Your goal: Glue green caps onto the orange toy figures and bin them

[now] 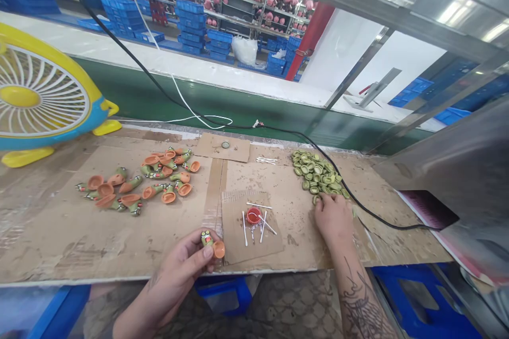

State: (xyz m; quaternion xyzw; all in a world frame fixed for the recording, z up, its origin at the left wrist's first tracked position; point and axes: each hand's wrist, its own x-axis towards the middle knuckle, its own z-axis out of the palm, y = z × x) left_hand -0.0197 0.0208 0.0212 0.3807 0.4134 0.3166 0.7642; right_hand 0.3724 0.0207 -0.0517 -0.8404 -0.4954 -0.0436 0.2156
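My left hand [191,262] is closed around a small painted figurine [207,239], green with pale eyes, a red spot and an orange hollow oval end [219,249]. It is held just above the table's near edge. My right hand [335,220] has its fingers bent down at the near edge of a pile of green oval pieces [316,169], pinching at one piece; the fingertips are partly hidden. Between the hands lies a cardboard square [234,225] with a small red pot [253,216] and several cotton swabs [245,229] around it.
Several similar figurines [131,185] lie on the left of the cardboard-covered table [47,222]. More swabs [266,160] and a cardboard piece [207,143] lie farther back. A yellow-and-blue fan [85,111] stands at left. A black cable [358,204] runs past the green pile.
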